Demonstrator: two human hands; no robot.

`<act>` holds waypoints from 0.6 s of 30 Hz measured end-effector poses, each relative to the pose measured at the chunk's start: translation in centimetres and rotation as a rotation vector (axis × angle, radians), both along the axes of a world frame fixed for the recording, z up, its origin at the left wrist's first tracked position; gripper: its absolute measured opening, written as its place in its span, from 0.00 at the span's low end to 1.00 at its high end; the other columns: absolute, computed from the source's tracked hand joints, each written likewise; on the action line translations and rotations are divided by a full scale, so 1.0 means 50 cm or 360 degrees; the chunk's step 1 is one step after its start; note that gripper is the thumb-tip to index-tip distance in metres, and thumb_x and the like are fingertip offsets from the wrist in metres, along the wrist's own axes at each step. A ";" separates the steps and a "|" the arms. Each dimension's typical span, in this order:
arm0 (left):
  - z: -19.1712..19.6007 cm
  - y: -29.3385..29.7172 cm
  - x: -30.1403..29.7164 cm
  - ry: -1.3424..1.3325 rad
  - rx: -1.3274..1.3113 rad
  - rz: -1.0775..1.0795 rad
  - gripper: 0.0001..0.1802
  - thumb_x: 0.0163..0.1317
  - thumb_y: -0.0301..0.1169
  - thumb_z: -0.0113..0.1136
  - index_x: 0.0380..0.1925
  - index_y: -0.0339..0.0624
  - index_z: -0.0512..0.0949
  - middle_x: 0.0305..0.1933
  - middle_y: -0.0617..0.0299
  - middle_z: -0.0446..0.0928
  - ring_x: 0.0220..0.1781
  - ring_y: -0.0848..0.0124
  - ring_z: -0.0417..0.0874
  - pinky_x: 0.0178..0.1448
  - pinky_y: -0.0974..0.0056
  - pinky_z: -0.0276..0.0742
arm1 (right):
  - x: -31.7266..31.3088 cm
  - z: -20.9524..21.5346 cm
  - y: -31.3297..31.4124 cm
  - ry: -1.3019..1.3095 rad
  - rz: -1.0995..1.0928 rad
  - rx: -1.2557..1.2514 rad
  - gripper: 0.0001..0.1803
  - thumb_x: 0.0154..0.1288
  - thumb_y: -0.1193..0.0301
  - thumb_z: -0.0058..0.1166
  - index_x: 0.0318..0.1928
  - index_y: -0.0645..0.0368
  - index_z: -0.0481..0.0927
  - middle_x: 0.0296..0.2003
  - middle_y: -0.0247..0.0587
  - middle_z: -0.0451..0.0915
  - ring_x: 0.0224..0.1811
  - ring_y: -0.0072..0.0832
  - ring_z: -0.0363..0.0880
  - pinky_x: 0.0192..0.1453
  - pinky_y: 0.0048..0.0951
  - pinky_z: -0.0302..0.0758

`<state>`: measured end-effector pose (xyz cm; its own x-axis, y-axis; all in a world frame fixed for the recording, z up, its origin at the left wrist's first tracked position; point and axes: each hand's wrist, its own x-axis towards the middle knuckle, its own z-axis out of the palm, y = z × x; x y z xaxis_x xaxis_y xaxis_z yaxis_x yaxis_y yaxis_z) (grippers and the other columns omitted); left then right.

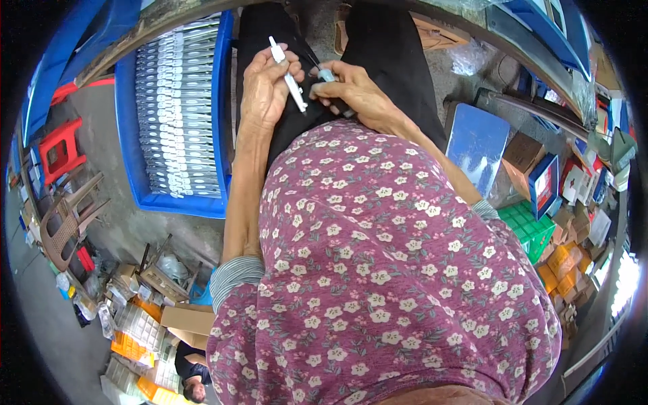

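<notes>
My left hand is closed around a slim white plastic tool, which slants across my palm. Its narrow tip sticks out above the fingers, and small bumps show at its lower end. Close beside it, my right hand grips a screwdriver by its pale blue handle. The thin dark shaft points up and to the left, away from the white tool. Both hands are over my lap, in front of dark trousers. To the left stands a blue tray packed with rows of similar white and grey pieces.
A wooden-edged bench runs across the top. Right of my legs is a flat blue panel, with a green crate beyond. A red stool and a brown chair are far left. Another person appears low left.
</notes>
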<state>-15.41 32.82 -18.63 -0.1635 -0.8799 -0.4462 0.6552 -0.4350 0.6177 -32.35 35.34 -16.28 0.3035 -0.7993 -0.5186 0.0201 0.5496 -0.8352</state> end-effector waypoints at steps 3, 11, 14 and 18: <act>-0.002 -0.002 -0.030 -0.0084 0.0057 0.0028 0.20 0.54 0.12 0.45 0.49 0.24 0.63 0.41 0.46 0.71 0.41 0.60 0.75 0.47 0.57 0.73 | -0.001 -0.005 -0.010 -0.0014 -0.0047 0.0053 0.18 0.51 0.71 0.55 0.43 0.65 0.72 0.21 0.33 0.72 0.18 0.16 0.67 0.19 0.18 0.61; -0.037 0.011 -0.057 -0.0063 0.0123 0.0112 0.19 0.55 0.14 0.46 0.49 0.27 0.64 0.42 0.48 0.71 0.41 0.63 0.75 0.49 0.59 0.73 | -0.003 -0.012 -0.012 0.0042 -0.0160 0.0004 0.19 0.48 0.75 0.55 0.43 0.70 0.72 0.20 0.35 0.72 0.18 0.17 0.69 0.20 0.17 0.64; -0.022 0.019 -0.055 -0.0240 0.0124 0.0046 0.20 0.55 0.15 0.49 0.50 0.29 0.64 0.41 0.52 0.73 0.42 0.66 0.75 0.49 0.62 0.73 | 0.000 0.000 -0.010 0.0164 -0.0208 -0.0141 0.19 0.49 0.75 0.54 0.44 0.70 0.72 0.23 0.37 0.73 0.20 0.19 0.71 0.22 0.19 0.67; 0.002 0.036 -0.055 -0.0511 0.0055 -0.0151 0.22 0.54 0.18 0.52 0.50 0.29 0.63 0.33 0.58 0.75 0.34 0.72 0.76 0.41 0.69 0.74 | -0.002 0.016 -0.014 0.0314 -0.0241 -0.0310 0.18 0.51 0.74 0.52 0.44 0.69 0.73 0.28 0.41 0.75 0.27 0.23 0.73 0.30 0.22 0.70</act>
